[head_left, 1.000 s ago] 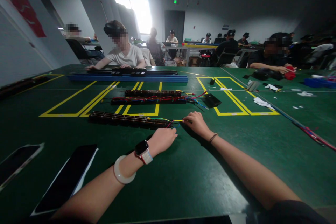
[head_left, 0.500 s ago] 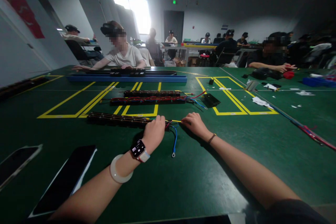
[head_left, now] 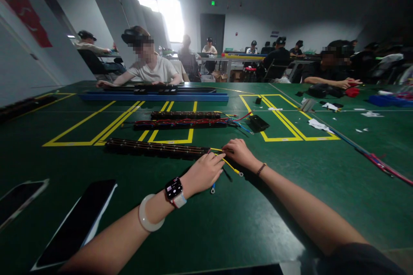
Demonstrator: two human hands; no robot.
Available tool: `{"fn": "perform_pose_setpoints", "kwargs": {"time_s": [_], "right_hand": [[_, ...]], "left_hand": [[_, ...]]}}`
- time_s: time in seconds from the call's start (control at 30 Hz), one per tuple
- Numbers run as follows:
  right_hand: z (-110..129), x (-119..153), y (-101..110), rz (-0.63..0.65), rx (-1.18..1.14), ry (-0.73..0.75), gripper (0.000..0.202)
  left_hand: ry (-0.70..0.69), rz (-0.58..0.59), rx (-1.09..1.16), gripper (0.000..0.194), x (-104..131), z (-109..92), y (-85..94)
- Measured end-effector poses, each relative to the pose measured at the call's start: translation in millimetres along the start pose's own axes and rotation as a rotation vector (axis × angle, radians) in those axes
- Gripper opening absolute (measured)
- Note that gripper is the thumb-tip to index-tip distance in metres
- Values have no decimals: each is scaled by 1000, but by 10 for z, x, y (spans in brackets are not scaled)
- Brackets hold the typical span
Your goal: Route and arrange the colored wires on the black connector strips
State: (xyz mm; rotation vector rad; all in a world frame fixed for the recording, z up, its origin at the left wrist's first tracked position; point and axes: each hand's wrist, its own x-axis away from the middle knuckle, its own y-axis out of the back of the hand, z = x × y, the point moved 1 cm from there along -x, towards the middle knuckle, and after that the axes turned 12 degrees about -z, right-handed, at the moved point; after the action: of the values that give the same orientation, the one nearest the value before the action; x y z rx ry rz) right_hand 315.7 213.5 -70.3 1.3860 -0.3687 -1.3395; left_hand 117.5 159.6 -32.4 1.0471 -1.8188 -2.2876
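A long black wiring strip (head_left: 158, 148) lies on the green table, with cables coming out of its right end. My right hand (head_left: 239, 154) is closed on a yellow cable (head_left: 231, 166) beside that end. My left hand (head_left: 204, 172) is also closed, its fingertips meeting the same cable close to my right fingers; they partly hide the hold. The cable's free end, with a ring terminal (head_left: 240, 173), points down to the right. Below my left hand, the ring-ended tip of a blue cable (head_left: 212, 190) shows; the rest is covered.
Two more strips, one with red wires (head_left: 180, 123), lie beyond, near a black box-like piece (head_left: 258, 123). Phones (head_left: 77, 223) rest at left. A blue rail (head_left: 155, 96) lies before a co-worker (head_left: 151, 64). White scraps (head_left: 319, 124) and a cable bundle (head_left: 380, 164) are at right.
My left hand has moved right, off the strip's end and toward my right hand. The yellow cable's ring end now shows below the hands. My right hand stays nearly in place.
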Motion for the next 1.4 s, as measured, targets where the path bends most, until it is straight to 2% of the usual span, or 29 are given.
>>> {"fn": "perform_pose_setpoints", "kwargs": {"time_s": [0.07,0.13,0.23,0.33,0.43,0.57,0.67,0.8,0.87,0.97,1.13,1.3,1.4], "right_hand": [[10,-17,18,25,0,-27,18],[26,-35,49,58,-12,-57,20],[73,-57,111,131,-39,-101,28],[160,-57,149,193,-41,-139,42],[269,-35,131,249,-26,-167,49],[375,-6,80,310,-50,-221,37],[397,-9,95,313,-85,-265,28],[401,-38,181,258,-173,-301,17],[422,-48,223,231,-136,-258,13],[490,-37,252,219,43,-133,13],[658,30,220,167,292,63,17],[779,81,169,145,407,219,17],[801,112,163,154,413,258,19]], "left_hand": [[-19,42,46,30,-7,-24,28],[44,96,66,33,-17,-33,44],[320,156,108,36,-22,-8,31],[584,201,267,31,-11,39,-2],[751,244,499,25,4,80,-48],[922,317,826,26,26,101,-170],[1036,297,1025,26,22,75,-222],[1207,192,1385,30,-9,-19,-171],[1246,134,1560,29,-19,-63,-158],[1298,77,1680,20,-13,-95,-215],[1314,23,1683,22,0,-111,-342],[1367,-59,1697,19,1,-100,-399],[1346,-68,1707,24,14,-81,-458]]}}
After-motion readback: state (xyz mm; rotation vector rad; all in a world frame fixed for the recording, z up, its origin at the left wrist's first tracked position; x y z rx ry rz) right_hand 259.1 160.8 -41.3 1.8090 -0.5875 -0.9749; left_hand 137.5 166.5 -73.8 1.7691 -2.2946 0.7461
